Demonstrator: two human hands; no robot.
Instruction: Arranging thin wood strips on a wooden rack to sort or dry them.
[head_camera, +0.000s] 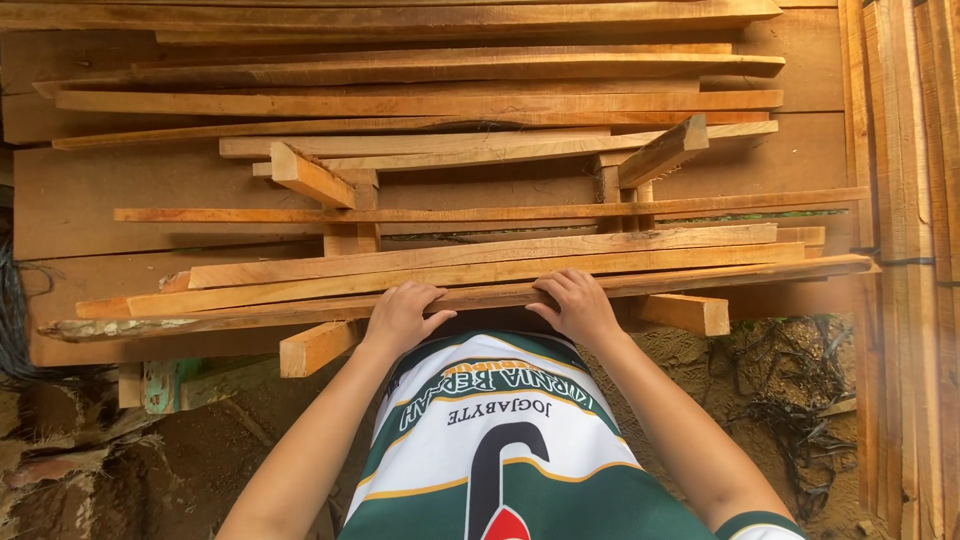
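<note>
My left hand (400, 315) and my right hand (577, 303) both grip the near edge of a long rough wooden plank (700, 275), the nearest one of a loose stack. The plank runs left to right in front of my body, with bark along its left end. Several more thin planks (480, 250) lie just behind it, resting on short cross blocks (318, 347). My green and white shirt fills the lower middle of the view.
More planks (420, 100) are piled across wide boards at the back. Upright bundled slats (905, 250) stand along the right edge. Bare earth, a green metal piece (158, 385) and tangled dark wire (790, 400) lie below the stack.
</note>
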